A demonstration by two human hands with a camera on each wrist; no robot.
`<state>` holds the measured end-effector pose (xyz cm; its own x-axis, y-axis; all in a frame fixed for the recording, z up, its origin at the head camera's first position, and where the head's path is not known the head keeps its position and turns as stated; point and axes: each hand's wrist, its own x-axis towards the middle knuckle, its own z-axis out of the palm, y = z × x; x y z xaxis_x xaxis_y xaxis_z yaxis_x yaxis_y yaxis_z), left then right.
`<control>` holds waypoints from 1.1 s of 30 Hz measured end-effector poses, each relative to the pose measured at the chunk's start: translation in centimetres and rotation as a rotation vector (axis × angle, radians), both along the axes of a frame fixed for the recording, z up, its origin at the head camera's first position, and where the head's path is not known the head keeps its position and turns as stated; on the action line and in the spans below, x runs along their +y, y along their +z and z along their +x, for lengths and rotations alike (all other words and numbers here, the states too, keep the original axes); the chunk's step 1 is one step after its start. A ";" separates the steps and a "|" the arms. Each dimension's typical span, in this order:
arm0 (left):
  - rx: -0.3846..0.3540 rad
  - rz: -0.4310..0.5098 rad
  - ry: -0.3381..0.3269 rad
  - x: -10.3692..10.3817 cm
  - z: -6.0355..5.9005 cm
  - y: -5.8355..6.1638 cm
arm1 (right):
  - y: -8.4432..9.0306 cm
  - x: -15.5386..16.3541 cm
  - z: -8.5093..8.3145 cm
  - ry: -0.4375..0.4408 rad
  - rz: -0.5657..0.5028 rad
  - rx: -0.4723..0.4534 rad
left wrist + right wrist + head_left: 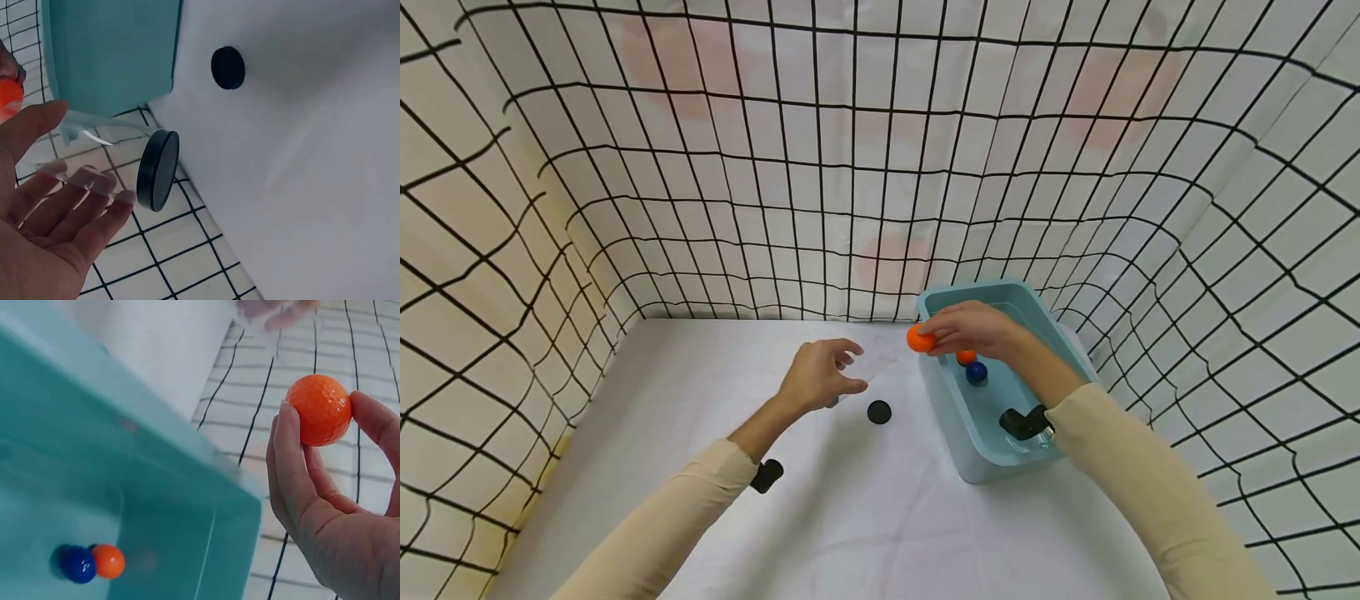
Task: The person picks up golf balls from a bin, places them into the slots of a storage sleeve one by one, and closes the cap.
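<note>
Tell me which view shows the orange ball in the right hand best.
The right wrist view: the orange ball fills the frame, dimpled, pinched by the right hand. The head view shows it small; the left wrist view catches only a blurred orange edge.

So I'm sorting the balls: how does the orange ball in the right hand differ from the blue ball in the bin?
The orange ball is pinched in the right hand above the teal bin's rim; the blue ball lies on the bin floor, touching a second orange one. Colours differ: bright orange against dark blue. The held ball shows dimples; the blue one's surface is too blurred to tell. Both are round and look similar in size.
</note>
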<state>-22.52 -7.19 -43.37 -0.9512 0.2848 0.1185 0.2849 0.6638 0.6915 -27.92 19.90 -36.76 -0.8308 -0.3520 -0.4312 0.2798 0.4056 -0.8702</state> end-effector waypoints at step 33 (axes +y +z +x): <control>-0.021 -0.052 -0.022 0.9 0.2 0.3 | -1.5 -3.6 1.0 0.055 0.021 -0.033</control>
